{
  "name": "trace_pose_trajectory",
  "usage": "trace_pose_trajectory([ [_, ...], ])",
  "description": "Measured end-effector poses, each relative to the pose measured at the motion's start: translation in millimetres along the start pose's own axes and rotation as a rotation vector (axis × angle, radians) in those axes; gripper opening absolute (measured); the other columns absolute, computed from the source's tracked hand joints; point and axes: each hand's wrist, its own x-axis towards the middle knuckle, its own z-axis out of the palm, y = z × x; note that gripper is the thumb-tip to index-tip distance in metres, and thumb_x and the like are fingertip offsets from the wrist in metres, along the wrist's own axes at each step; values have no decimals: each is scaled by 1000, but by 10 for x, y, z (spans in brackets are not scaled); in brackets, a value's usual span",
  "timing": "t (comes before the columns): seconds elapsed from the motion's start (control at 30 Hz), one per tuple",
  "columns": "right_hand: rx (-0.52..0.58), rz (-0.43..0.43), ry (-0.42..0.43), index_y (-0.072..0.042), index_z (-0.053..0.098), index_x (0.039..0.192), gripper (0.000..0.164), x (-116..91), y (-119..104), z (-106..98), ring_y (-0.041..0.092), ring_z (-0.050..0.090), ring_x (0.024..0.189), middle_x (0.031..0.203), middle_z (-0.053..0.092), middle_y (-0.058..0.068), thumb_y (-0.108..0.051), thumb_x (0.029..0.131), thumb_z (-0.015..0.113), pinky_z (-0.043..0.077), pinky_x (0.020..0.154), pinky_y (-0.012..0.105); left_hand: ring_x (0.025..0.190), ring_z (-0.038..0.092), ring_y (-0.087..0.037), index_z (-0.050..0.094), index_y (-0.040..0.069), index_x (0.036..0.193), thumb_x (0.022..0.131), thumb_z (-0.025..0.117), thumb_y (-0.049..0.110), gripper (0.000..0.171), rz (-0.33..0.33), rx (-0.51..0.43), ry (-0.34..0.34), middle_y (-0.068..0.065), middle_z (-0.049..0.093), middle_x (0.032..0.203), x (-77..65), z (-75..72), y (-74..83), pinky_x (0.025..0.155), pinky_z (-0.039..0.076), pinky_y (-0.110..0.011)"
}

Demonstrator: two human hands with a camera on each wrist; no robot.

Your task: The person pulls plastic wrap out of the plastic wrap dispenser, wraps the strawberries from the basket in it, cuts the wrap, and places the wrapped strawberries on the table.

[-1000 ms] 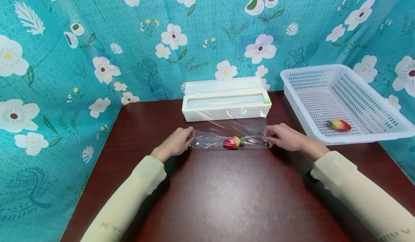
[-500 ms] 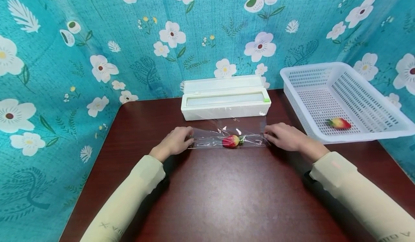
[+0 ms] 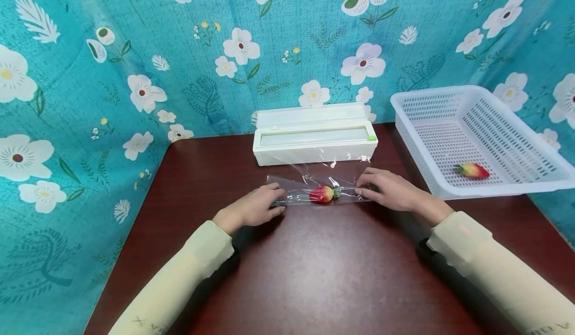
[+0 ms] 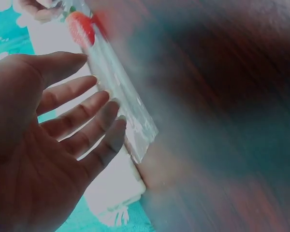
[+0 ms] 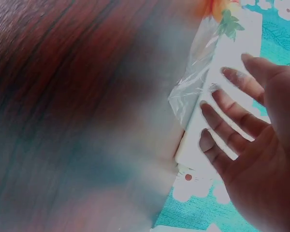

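A red and yellow strawberry (image 3: 321, 194) with green leaves lies under a folded strip of clear cling film (image 3: 296, 198) on the table. My left hand (image 3: 255, 205) is at the film's left end; in the left wrist view its fingers (image 4: 82, 116) are spread and relaxed, tips over the film (image 4: 130, 111). At the other end is my right hand (image 3: 390, 189). The right wrist view shows its fingers (image 5: 237, 111) loosely extended beside the film's corner (image 5: 186, 99), with nothing pinched. From the film, a clear sheet runs back to the white wrap dispenser (image 3: 314, 151).
The dispenser's lid (image 3: 312, 116) stands raised at the back, and a green slider (image 3: 372, 138) sits on its right end. To the right, a white plastic basket (image 3: 442, 191) holds another strawberry (image 3: 472, 170). A flowered teal cloth (image 3: 202, 65) hangs behind the dark wooden table (image 3: 314, 275).
Both hands have moved inward toward the strawberry, the left more than the right. Their fingers have let go of the film's ends. The film's front edge lies folded over the strawberry.
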Motion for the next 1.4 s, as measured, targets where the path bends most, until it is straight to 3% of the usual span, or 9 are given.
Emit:
trace_pose_trajectory([
  [0.1,0,-65,7,-15,74,99,6,6,4,8,10,59,87,96,61,-8,-17,99,69,51,77,36,92,57,-18,66,6,120,101,66,19,24,1,22,-15,-10,60,112,15,35,27,87,51,-38],
  [0.23,27,-74,30,-13,73,98,5,10,7,12,9,57,84,93,63,-7,-13,99,68,50,76,35,92,57,-18,67,6,118,101,66,19,22,11,31,4,-10,59,114,31,47,30,86,51,-37],
  [0.37,76,-27,48,-12,71,97,5,24,17,31,11,57,79,85,65,-4,-11,99,67,49,73,36,97,59,-19,67,5,122,100,66,20,26,11,35,17,-9,57,120,42,52,24,90,52,-38],
  [0.53,71,51,9,-13,69,94,8,61,35,110,10,55,72,75,59,-8,-9,100,64,47,71,34,99,60,-19,65,5,127,101,66,20,30,6,30,-14,-10,57,122,32,86,-4,91,52,-38],
  [0.77,62,86,1,-9,70,92,10,120,68,152,8,54,63,68,57,-9,-8,100,63,46,67,34,103,61,-22,62,2,129,100,67,17,33,18,27,-7,-12,56,124,58,92,-25,94,51,-41],
  [1.13,49,127,-26,-13,65,76,20,165,40,137,13,50,66,66,55,-7,-6,94,69,44,66,34,110,58,-27,60,0,133,99,68,17,39,-26,17,-30,-15,52,130,98,98,-57,99,49,-44],
  [1.4,50,183,-26,-12,67,81,14,113,20,140,13,53,70,71,60,-6,-6,92,72,46,70,36,116,58,-28,60,1,132,98,69,18,38,-37,0,-29,-15,52,132,101,108,-67,102,47,-44],
])
